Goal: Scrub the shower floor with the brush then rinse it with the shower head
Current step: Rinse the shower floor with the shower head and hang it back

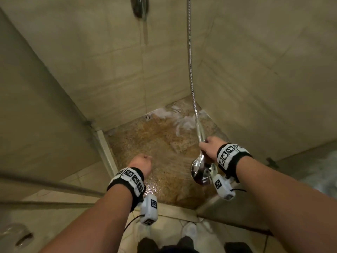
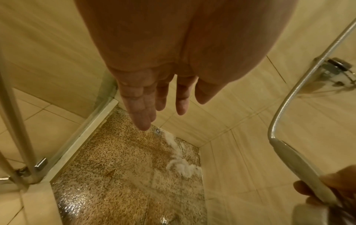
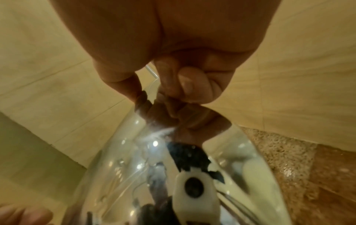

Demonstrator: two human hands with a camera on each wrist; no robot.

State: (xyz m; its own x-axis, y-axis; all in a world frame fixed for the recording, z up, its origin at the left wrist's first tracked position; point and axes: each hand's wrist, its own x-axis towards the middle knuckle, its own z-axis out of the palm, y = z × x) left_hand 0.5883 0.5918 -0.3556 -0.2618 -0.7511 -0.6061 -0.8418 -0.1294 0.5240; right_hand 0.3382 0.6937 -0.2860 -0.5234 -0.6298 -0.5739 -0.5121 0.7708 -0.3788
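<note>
The stall was lined with beige tile walls [image 1: 91, 57], and its speckled brown floor [image 1: 145, 143] lay wet and glistening below me. At the far left I saw the glass door [image 1: 36, 106], its metal rail [image 2: 17, 129] and hinge clamp [image 2: 41, 163] showing in the left wrist view, with the pale sill [image 1: 105, 148] running along the left edge of the floor. Near the floor's far left corner sat the small round drain [image 1: 147, 117], and white foam [image 1: 182, 121] trailed from it along the far edge toward the far right corner.

My left hand [image 1: 141, 164] hung over the near left part of the floor, holding nothing; its fingers [image 2: 142, 115] pointed down, loose and nearly straight, well above the wet surface. High on the back wall a chrome fitting [image 1: 139, 6] showed, blurred.

Further right, the metal hose [image 1: 190, 61] dropped from the top down to the handle. My right hand [image 1: 209, 148] was wrapped around the handle of the shower head [image 1: 199, 172], fingers [image 3: 185, 85] curled tight round it. The chrome head sat just below that hand, over the near right part of the floor, face down, and its shiny back mirrored the wrist camera. Fine streaks of spray ran across the floor between my two hands. The brush was in none of the views.
</note>
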